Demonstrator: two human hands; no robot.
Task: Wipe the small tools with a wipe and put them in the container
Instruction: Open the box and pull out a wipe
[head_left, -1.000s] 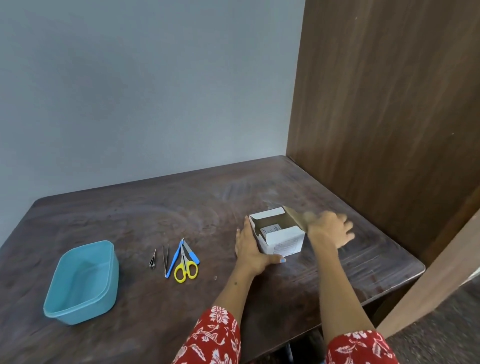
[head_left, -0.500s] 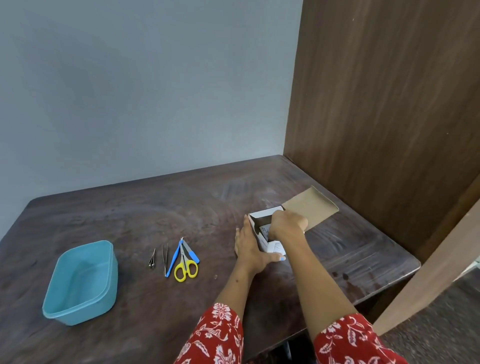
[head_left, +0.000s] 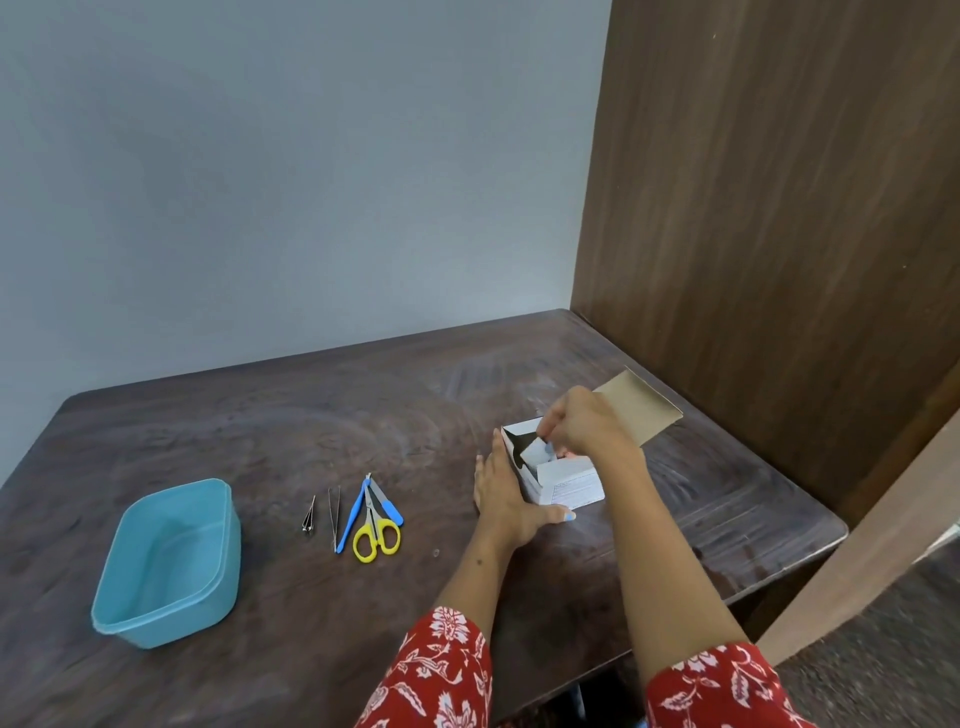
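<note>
A small white cardboard box (head_left: 569, 486) stands on the dark wooden table (head_left: 363, 415), its brown lid flap (head_left: 641, 408) folded back. My left hand (head_left: 506, 501) rests flat against the box's left side, thumb along its front. My right hand (head_left: 584, 428) is above the opening and pinches a white wipe packet (head_left: 535, 454) partly out of the box. To the left lie small tools: yellow-handled scissors (head_left: 375, 535), a blue-handled tool (head_left: 353, 514), a blue-tipped file (head_left: 387, 506), tweezers (head_left: 335, 514) and a nail clipper (head_left: 309, 517). A light blue plastic container (head_left: 166, 564) sits further left.
A tall wooden panel (head_left: 779, 208) rises along the table's right side and a grey wall (head_left: 285, 182) stands behind. The table's front right corner (head_left: 831, 530) is close to the box. My red floral sleeves (head_left: 571, 686) fill the bottom.
My right hand let go of the lid flap, which fell back open, reached into the box and now lifts a white packet out. My left hand stayed against the box.
</note>
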